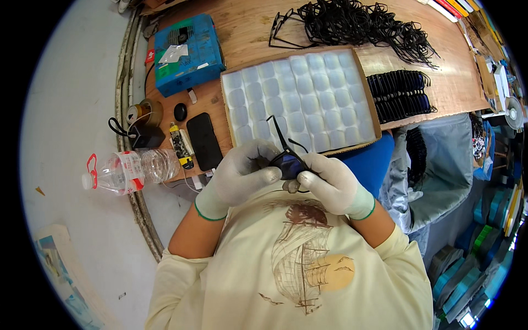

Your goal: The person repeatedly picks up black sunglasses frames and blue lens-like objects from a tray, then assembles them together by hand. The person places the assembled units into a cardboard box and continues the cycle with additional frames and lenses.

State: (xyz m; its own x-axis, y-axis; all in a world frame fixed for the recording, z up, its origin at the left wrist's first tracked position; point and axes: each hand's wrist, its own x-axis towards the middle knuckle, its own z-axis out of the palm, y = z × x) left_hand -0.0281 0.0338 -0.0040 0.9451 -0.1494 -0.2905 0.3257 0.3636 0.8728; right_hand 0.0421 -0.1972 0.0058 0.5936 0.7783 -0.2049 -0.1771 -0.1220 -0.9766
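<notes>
"Sunglasses, where?"

"Near edge of carton; left hand and right hand curled closed, each pinching one side."

"Handling?"

"Probably best: light, even thumb pressure on rims, dark lens untouched."

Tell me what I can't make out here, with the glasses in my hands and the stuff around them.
All in the head view:
- Parts of the black glasses: covered by your left hand and right hand.
- How many frames are in the tangled black pile: they overlap one another.
- The bottom of the grey bag: hidden by its own sides.
</notes>
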